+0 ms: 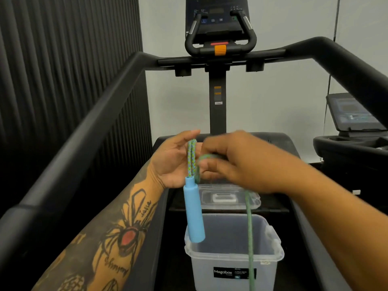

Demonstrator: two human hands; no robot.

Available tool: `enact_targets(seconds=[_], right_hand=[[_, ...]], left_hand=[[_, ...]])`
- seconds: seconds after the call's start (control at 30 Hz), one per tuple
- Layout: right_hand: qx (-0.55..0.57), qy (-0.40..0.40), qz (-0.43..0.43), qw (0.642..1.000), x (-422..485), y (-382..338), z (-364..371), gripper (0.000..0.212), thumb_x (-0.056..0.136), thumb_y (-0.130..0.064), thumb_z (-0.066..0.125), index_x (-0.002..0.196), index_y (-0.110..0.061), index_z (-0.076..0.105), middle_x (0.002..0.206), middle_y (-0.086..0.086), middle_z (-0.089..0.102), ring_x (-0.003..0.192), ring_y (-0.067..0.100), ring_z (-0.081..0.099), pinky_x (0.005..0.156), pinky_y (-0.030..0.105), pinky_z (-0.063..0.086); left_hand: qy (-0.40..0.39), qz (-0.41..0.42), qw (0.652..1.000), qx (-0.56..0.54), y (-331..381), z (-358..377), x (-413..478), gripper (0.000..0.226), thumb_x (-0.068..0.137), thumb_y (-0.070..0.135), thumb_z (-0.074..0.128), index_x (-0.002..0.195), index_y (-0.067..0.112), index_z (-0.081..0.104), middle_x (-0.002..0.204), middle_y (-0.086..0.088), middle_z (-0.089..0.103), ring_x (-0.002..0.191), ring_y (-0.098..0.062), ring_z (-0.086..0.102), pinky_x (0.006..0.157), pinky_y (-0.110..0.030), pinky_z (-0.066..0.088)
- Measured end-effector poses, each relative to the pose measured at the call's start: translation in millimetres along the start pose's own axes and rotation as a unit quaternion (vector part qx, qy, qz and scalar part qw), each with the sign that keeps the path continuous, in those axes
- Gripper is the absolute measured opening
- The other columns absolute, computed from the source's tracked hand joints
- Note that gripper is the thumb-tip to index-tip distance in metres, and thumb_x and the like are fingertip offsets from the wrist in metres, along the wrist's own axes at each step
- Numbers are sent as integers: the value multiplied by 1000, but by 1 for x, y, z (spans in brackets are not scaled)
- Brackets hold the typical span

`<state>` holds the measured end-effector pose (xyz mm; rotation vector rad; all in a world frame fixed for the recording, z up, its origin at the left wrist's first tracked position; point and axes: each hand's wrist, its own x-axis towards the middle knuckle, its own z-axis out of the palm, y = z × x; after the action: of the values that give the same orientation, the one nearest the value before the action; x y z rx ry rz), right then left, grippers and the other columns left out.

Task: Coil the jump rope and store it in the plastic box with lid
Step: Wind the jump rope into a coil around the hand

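Note:
My left hand (pixel 172 162) stands palm up and holds loops of the green-and-blue braided jump rope (pixel 192 156) across its fingers. A light blue handle (pixel 194 215) hangs down from those loops over the box. My right hand (pixel 231 162), blurred, grips a strand of the rope close to the left palm. The rest of the rope (pixel 249 238) drops from the right hand past the box and out of the frame's bottom. The clear plastic box (pixel 270 255) labelled Megabox sits open below. Its clear lid (pixel 249 203) lies flat just behind it.
The box and lid rest on a treadmill belt (pixel 174 223). Black handrails (pixel 84 127) run along both sides, and the console (pixel 218 17) rises ahead. A second machine (pixel 354 127) stands at the right. A dark ribbed wall fills the left.

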<state>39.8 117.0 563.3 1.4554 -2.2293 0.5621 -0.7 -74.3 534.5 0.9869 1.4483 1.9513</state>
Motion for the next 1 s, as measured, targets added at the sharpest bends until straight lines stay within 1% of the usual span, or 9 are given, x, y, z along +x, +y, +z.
enact_targets(seconds=[0.07, 0.13, 0.23, 0.4, 0.5, 0.63, 0.7, 0.87, 1.0], right_hand=[[-27, 44, -3, 999, 16, 10, -13, 17, 92, -29, 62, 77, -22, 59, 64, -9, 55, 59, 9, 52, 56, 27, 43], [-48, 65, -3, 997, 29, 23, -20, 19, 89, -27, 67, 74, -20, 57, 62, -8, 52, 58, 11, 49, 55, 29, 39], [-21, 74, 8, 997, 43, 38, -22, 28, 81, -31, 76, 66, -25, 52, 60, -8, 51, 56, 9, 45, 55, 28, 39], [59, 68, 37, 995, 52, 59, -16, 22, 79, -34, 77, 73, -20, 61, 61, -6, 54, 51, 3, 42, 54, 23, 40], [188, 28, 45, 981, 50, 67, -10, 16, 86, -24, 71, 84, -9, 67, 65, 3, 58, 56, 8, 49, 54, 20, 44], [320, 22, 42, 946, 47, 75, 4, 13, 91, -21, 64, 85, -11, 69, 77, 8, 65, 70, 13, 60, 65, 21, 51], [346, 27, 45, 937, 47, 78, 7, 16, 93, -20, 61, 88, -8, 69, 82, 10, 68, 74, 15, 64, 68, 23, 54], [393, 31, 58, 917, 46, 80, 13, 14, 96, -14, 57, 89, -7, 67, 74, -5, 69, 69, 6, 65, 64, 17, 52], [428, 29, 80, 900, 45, 83, 19, 11, 96, -6, 55, 91, -3, 65, 75, 0, 66, 67, 9, 63, 63, 19, 53]], left_hand=[[5, 1, 1000, 18, 2, 4, 0, 54, 91, 41, 44, 125, 2, 57, 127, -24, 58, 124, -40, 49, 112, -51, 24], [11, -3, 999, 49, 3, 7, 1, 63, 85, 34, 57, 135, -3, 45, 142, -32, 38, 137, -47, 29, 114, -52, 17], [49, -15, 995, 81, 4, 15, 3, 72, 81, 24, 67, 136, -11, 35, 147, -30, 31, 139, -43, 27, 112, -48, 24], [60, -39, 995, 76, 5, 11, 5, 57, 89, 23, 56, 129, -15, 44, 133, -31, 50, 131, -44, 42, 109, -47, 32], [14, -32, 999, 27, 3, 11, 5, 52, 94, 27, 46, 124, -16, 49, 121, -33, 59, 120, -44, 52, 106, -49, 37], [8, -5, 1000, 10, 3, 15, 10, 50, 95, 25, 39, 129, -11, 47, 130, -29, 55, 127, -41, 47, 110, -50, 28], [15, 3, 1000, 11, 4, 15, 11, 53, 95, 27, 35, 131, -11, 45, 132, -29, 52, 129, -41, 44, 111, -51, 25], [16, 8, 1000, 6, 2, 13, 12, 53, 96, 26, 33, 132, -12, 41, 133, -30, 51, 131, -41, 42, 113, -50, 24], [10, 14, 1000, 7, 2, 13, 13, 54, 96, 27, 33, 132, -13, 40, 133, -31, 51, 131, -41, 42, 113, -50, 24]])
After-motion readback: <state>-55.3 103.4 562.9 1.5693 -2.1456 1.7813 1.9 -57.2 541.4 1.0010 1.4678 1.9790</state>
